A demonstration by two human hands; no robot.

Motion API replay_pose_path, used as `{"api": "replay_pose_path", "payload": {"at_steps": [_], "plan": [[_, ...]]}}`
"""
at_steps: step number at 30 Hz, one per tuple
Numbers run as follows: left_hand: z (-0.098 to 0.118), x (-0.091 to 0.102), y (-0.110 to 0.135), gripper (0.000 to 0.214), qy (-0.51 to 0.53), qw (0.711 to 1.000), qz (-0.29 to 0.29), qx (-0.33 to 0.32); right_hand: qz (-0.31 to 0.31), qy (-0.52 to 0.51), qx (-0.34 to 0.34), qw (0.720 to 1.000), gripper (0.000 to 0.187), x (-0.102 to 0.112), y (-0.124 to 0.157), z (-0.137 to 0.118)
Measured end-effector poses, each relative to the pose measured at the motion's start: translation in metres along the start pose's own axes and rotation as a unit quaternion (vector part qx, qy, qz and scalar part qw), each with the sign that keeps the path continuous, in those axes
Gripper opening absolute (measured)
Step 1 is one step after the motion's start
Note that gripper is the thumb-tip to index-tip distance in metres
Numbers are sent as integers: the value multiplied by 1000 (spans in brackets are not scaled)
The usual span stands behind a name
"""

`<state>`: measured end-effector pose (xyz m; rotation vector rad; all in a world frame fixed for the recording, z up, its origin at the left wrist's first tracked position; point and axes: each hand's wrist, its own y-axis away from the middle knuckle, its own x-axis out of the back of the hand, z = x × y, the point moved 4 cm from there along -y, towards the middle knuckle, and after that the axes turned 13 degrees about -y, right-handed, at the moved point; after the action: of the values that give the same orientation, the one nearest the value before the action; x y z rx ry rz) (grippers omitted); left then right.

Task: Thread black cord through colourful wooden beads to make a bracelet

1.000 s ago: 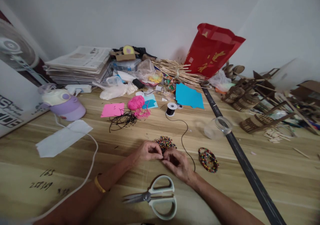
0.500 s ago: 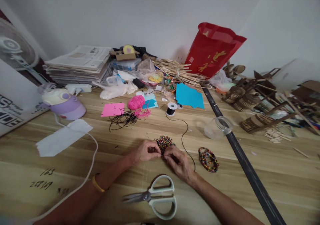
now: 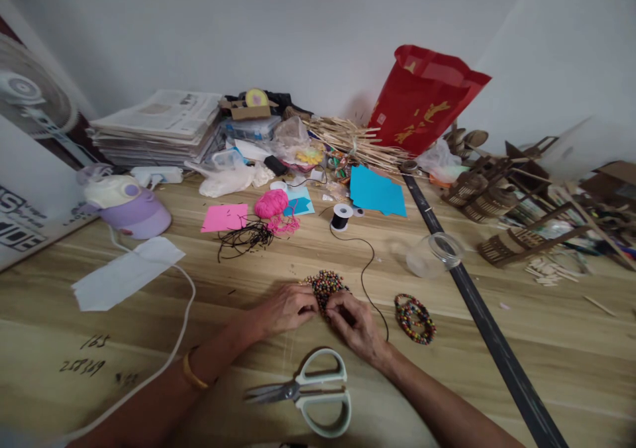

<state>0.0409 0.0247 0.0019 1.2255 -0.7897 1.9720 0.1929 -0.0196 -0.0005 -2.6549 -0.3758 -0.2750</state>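
Note:
A pile of small multicoloured beads (image 3: 325, 282) lies on the wooden table between my hands. My left hand (image 3: 291, 307) rests palm down at the pile's left edge, fingers curled together against the beads; what they hold, if anything, is hidden. At the near right side of the pile, my right hand (image 3: 356, 323) is closed in a pinch. Black cord (image 3: 368, 262) runs from a white-rimmed spool (image 3: 341, 217) down to my right wrist and goes out of sight there; its end seems to be in the pinch. Strung bead bracelets (image 3: 415, 319) lie to the right.
Scissors with pale handles (image 3: 322, 395) lie in front of my forearms. Black cord pieces (image 3: 246, 236), pink yarn (image 3: 271, 203) and blue paper (image 3: 377, 191) sit farther back. A clear jar (image 3: 432, 256) lies by a dark strip (image 3: 487, 329). A white cable (image 3: 186, 315) crosses the left side.
My left hand has come away from the right fingertips, turned palm down and moved slightly left to the edge of the bead pile. My right hand has stayed nearly still.

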Motion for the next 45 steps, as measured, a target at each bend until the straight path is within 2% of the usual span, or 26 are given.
{"api": "replay_pose_path", "payload": {"at_steps": [5, 10, 15, 22, 45], "plan": [[-8, -2, -1, 8, 140, 987, 13, 74, 6, 4, -13, 1000, 15, 1, 1, 2], [-18, -12, 0, 14, 329, 931, -8, 161, -2, 3, -21, 1000, 16, 1, 1, 2], [-23, -18, -1, 22, 406, 895, -17, 186, -5, 6, -26, 1000, 16, 1, 1, 2], [-25, -21, -1, 23, 439, 878, -5, 189, -8, 0, -28, 1000, 15, 0, 1, 0], [-20, -18, -2, 24, 438, 882, -14, 171, -19, -11, -28, 999, 15, -1, 0, -1]]}}
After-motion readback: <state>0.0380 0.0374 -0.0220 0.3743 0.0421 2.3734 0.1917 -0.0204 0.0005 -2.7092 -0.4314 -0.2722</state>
